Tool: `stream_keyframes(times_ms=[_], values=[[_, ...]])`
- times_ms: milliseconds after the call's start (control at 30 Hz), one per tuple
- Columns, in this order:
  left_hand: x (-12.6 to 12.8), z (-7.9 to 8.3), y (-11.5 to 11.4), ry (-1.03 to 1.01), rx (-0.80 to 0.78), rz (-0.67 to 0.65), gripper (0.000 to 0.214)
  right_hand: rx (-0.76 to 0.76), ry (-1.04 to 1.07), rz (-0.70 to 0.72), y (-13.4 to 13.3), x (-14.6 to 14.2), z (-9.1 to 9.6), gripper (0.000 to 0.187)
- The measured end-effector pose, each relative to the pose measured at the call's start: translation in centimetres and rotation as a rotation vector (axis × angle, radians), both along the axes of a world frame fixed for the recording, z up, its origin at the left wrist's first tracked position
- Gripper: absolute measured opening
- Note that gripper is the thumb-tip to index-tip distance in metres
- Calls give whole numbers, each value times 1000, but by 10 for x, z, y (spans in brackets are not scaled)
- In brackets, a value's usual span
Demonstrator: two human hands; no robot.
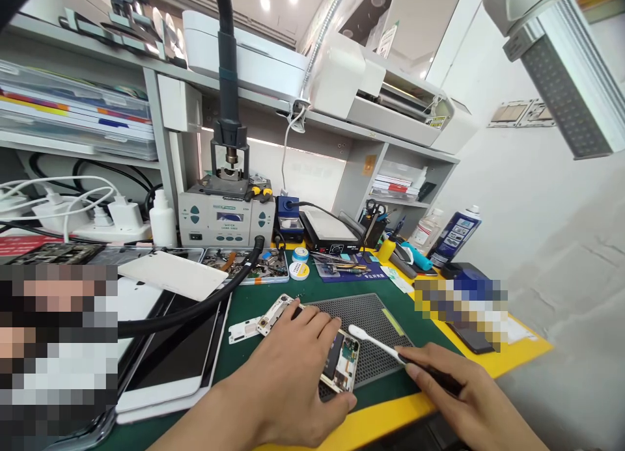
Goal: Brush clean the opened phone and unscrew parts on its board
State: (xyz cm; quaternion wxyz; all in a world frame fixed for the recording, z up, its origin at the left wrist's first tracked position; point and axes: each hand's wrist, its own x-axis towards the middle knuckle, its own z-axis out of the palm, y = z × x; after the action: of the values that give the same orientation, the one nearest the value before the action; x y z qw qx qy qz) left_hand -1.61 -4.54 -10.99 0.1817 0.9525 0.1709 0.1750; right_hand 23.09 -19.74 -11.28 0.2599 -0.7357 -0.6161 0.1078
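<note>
Gray shelving (354,177) is mounted above the rear edge of the desk (381,427), and a white machine (390,93) is carried on its upper right section. The green desk surface is bordered in yellow along the front and right edges. A hot-air station (229,226) is positioned near the rear edge, with a black hose (222,306) routed toward the left edge. A parts tray (273,280) and round tins (299,271) are located in front of the station; tweezers and tools are laid out on a blue card (361,276) to their right. A spray can (456,236) is stood near the rear right corner. White-framed screen panels (168,353) are stacked toward the left edge.

An opened phone (342,363) is placed near the middle of the front edge, partly over a perforated mat (381,314), its battery and circuit board exposed. A white flat part (244,330) is laid beside its far left end. The phone is gripped by the left hand (293,347), which is curved over it with bent fingers across and the thumb at the near end. A white-tipped tool (374,341) is pinched by its dark handle in the right hand (454,382). The white tip is held close beside the phone's right end; contact cannot be confirmed.
</note>
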Motion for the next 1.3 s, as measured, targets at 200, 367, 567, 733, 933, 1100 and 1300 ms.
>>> stream_keyframes(times_ms=[200,367,567,733,933,1100,1300], values=[[0,1,0,-8,8,6,77,14,-10,53,0,0,0,34],[-1,1,0,13,-12,-1,78,-35,28,7,-1,6,-2,36],[-1,-3,0,0,7,6,79,-40,-4,37,-1,7,-9,38],[-1,-2,0,-7,15,6,77,-59,46,31,-5,4,-5,33],[0,-4,1,-14,17,7,77,-48,11,58,-3,1,-3,35],[0,-4,1,-15,27,7,76,-68,10,64,-4,3,-6,35],[0,-3,1,-13,24,9,76,-49,67,-12,-3,0,-1,36]])
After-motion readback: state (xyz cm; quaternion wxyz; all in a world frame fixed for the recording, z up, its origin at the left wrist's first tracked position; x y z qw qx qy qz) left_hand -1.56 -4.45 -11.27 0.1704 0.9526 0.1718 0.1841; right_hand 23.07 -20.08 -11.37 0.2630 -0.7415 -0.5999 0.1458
